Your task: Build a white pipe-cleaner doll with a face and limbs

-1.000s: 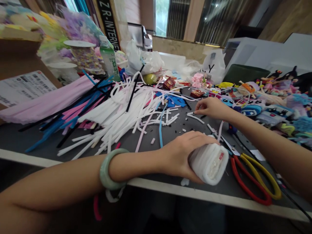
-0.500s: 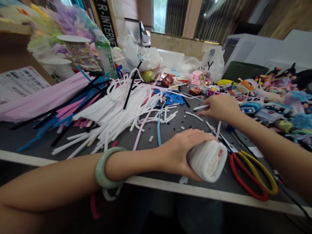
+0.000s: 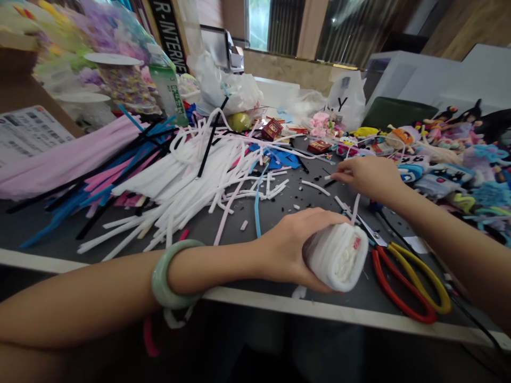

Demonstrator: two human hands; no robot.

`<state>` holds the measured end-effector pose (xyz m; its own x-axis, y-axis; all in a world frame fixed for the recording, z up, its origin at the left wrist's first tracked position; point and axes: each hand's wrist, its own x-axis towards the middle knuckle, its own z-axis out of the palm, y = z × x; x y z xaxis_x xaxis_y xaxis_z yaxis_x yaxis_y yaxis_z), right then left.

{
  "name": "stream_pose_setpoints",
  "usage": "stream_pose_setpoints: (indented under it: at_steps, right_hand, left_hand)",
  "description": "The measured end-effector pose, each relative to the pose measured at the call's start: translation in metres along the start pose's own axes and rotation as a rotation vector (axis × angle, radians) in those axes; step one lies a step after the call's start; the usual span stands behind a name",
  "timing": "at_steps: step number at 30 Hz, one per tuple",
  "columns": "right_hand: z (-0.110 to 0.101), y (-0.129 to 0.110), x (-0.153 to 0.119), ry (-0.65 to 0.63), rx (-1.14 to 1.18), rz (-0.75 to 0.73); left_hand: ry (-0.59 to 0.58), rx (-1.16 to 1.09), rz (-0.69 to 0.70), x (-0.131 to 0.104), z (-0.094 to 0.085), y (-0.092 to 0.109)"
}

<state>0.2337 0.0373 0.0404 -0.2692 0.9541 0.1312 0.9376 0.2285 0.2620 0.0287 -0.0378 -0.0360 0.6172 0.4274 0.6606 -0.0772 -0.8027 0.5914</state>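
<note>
My left hand wraps around a white fuzzy block wound in white pipe cleaner, with a small red mark on its end face. The block is held tilted above the table's front edge. Over the table to the right, my right hand has its fingertips pinched together. Small white and dark bits show at those fingertips; what they hold is too small to name. A short white pipe cleaner piece lies left of them. Scissors with one red and one yellow handle lie between the block and my right forearm.
Loose white pipe cleaners are heaped at left, beside a pink bundle and a cardboard box. A green-labelled bottle stands behind. Fuzzy dolls crowd the right side. A dark cable runs under my right forearm.
The longer white piece seen at my right fingertips before now shows only as a small tip. The view has shifted slightly; my left hand keeps its hold on the block.
</note>
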Motion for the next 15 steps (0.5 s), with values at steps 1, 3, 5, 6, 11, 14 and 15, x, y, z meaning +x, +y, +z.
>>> stream_pose_setpoints:
  at_steps: [1,3,5,6,11,14,15]
  right_hand:
    - [0.0,0.002,-0.001,0.006,-0.002,0.004]
    - [0.0,0.005,-0.004,0.016,0.005,0.012]
    - [-0.001,0.008,-0.01,0.027,0.02,0.026]
    - [-0.001,0.01,-0.014,0.045,0.028,0.042]
    - [-0.008,0.021,-0.053,0.226,0.206,0.104]
    - [-0.012,0.019,-0.084,0.406,0.457,0.043]
    - [-0.012,0.016,-0.094,0.477,0.506,0.063]
  left_hand:
    - [0.008,-0.003,-0.016,0.0,0.0,0.0]
    - [0.014,-0.009,-0.046,0.001,-0.001,0.002]
    - [0.015,-0.015,-0.087,0.002,-0.001,0.004]
    - [0.019,-0.023,-0.12,0.002,-0.001,0.006]
    - [0.033,-0.13,-0.325,0.002,0.004,0.016]
    - [-0.005,-0.207,-0.376,0.001,0.007,0.02]
    - [-0.014,-0.246,-0.401,0.0,0.007,0.021]
